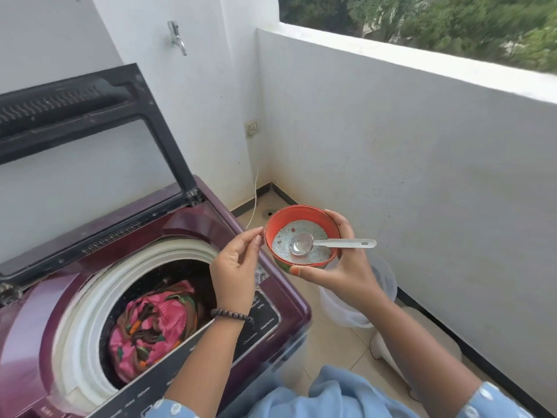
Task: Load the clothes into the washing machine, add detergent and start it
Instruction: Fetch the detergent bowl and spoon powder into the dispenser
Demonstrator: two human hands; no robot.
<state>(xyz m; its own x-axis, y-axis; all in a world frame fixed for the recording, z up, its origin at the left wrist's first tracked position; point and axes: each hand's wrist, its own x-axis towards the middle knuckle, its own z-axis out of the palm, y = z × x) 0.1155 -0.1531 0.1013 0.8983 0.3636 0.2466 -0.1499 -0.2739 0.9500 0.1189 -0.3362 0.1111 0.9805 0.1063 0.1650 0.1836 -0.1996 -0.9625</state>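
A maroon top-loading washing machine [193, 227] stands at the left with its lid [90, 122] raised. Pink patterned clothes [153, 324] lie inside the drum. My right hand [340, 267] grips an orange bowl [301, 215] of white detergent powder [307, 230] from underneath, to the right of the machine. A clear plastic scoop [319, 243] lies in the powder with its handle sticking out over the rim to the right. My left hand [238, 263] hovers over the drum's right edge, its thumb and fingertips touching the bowl's left rim.
The machine's control panel [259, 321] runs along its near right edge. A clear plastic container [355, 303] sits on the tiled floor below the bowl. White balcony walls close in behind and on the right, with a tap [177, 37] and a socket [252, 128].
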